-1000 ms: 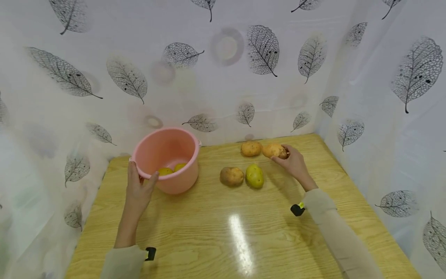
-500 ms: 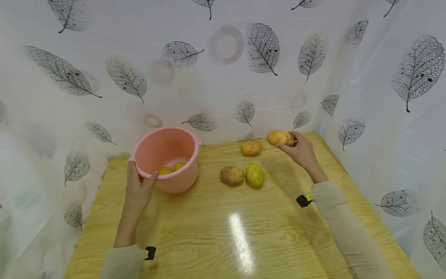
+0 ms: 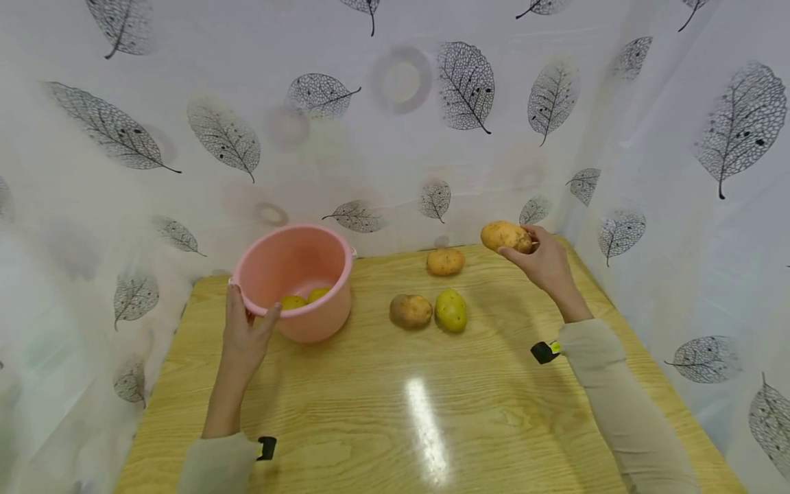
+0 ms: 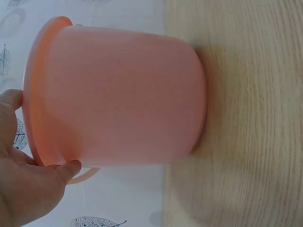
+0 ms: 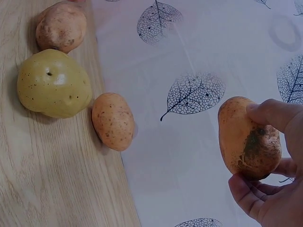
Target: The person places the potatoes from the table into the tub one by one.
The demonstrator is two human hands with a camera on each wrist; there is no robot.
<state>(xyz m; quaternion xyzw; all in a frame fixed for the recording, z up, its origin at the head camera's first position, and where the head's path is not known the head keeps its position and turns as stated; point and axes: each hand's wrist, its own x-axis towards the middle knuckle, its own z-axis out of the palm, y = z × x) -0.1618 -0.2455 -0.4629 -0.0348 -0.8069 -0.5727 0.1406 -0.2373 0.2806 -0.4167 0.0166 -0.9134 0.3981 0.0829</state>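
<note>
Moved: held potato (image 3: 505,237), up and right, away from the back potato (image 3: 445,262).
Left hand (image 3: 243,339): fingers gripping the bucket (image 3: 316,326) by its rim.
Bucket: on the table (image 3: 333,418), two yellow potatoes (image 3: 293,302) partly visible inside.
Green potato (image 3: 451,311): just beside the brown potato (image 3: 410,311).
Right hand (image 3: 548,262): pinching the held potato above the table.
Back potato: near the table's far edge.

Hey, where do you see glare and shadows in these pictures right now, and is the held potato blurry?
Head view: bright glare streak on the table, soft shadow near the right hand; left wrist view: soft shadow beside the bucket's base; right wrist view: small highlight on the greenish potato, held potato fairly sharp.
</note>
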